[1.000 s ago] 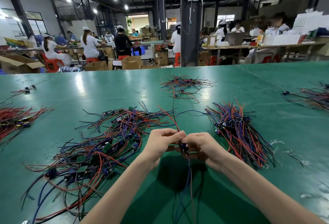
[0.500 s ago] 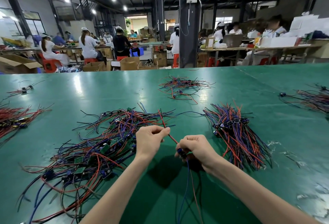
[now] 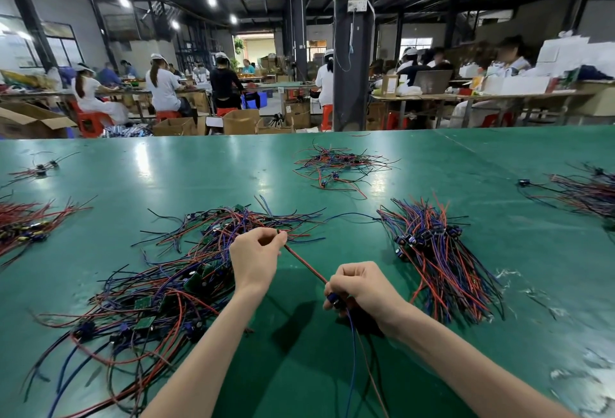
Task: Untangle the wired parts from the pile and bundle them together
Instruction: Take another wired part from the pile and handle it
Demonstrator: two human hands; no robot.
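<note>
We have drawn our hands apart.
Our left hand (image 3: 254, 259) slid up the red wire (image 3: 304, 263), away from our right hand (image 3: 361, 288).

On table (image 3: 466, 168): pile (image 3: 156, 288). At pile's right edge: left hand (image 3: 254, 258). Right of pile: right hand (image 3: 361, 288), then bundle (image 3: 436, 258). Wire (image 3: 304, 264) between hands. Behind pile: heap (image 3: 336, 165).
</note>
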